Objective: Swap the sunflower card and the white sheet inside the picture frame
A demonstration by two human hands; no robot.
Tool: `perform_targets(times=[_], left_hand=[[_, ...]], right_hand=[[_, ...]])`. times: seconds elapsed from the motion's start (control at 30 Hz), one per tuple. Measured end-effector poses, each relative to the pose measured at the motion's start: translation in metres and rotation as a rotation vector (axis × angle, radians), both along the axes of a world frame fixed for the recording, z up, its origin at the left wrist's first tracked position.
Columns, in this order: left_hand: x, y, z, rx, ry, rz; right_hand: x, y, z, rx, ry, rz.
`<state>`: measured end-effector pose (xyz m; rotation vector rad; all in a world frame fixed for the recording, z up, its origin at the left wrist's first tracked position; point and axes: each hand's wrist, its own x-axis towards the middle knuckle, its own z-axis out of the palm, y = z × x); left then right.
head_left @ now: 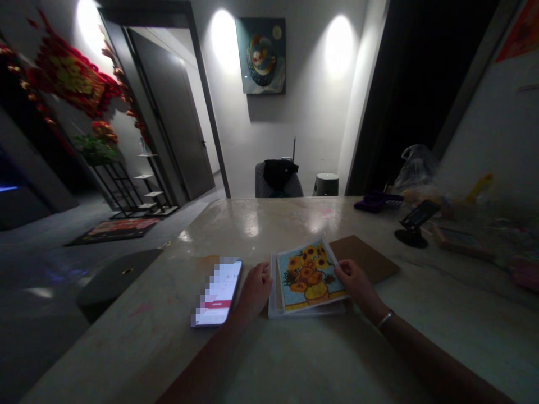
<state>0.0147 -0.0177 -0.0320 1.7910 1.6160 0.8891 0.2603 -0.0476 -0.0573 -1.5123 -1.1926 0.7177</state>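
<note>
A square sunflower picture board [309,275], made of small coloured beads or tiles, lies tilted in a clear plastic tray [273,292] on the marble table [252,224]. My right hand [360,289] grips the board's right edge. My left hand [256,292] rests with curled fingers against the tray's left side, and I cannot tell whether it holds the tray. To its left lies a smartphone [218,293] with a lit, blurred screen. A brown cardboard sheet [366,258] lies partly under the board.
Further right stand a black phone stand [414,230], a purple object [377,202], a plastic bag [416,168] and a wooden frame [458,241]. The table's left edge drops to a dark floor. A chair [278,179] stands beyond the far edge.
</note>
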Motion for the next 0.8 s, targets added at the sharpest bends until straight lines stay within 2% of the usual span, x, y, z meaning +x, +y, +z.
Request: perform_targets(times=[0.1, 0.3, 0.43, 0.63, 0.8], left_hand=[[0.001, -0.003, -0.002, 0.039, 0.039, -0.057], [0.003, -0.005, 0.000, 0.039, 0.055, -0.088], [0.003, -0.004, 0.002, 0.042, 0.083, -0.102], [0.003, -0.004, 0.000, 0.046, 0.079, -0.092], [0.004, -0.005, 0.000, 0.051, 0.249, -0.133]], right_hand=[[0.000, 0.000, 0.000, -0.038, 0.009, 0.007], [-0.008, -0.001, 0.004, -0.072, 0.068, 0.094], [-0.010, -0.004, 0.006, -0.054, -0.036, 0.127], [-0.013, -0.008, 0.006, -0.072, -0.079, 0.178], [-0.012, -0.009, 0.008, -0.049, -0.313, 0.204]])
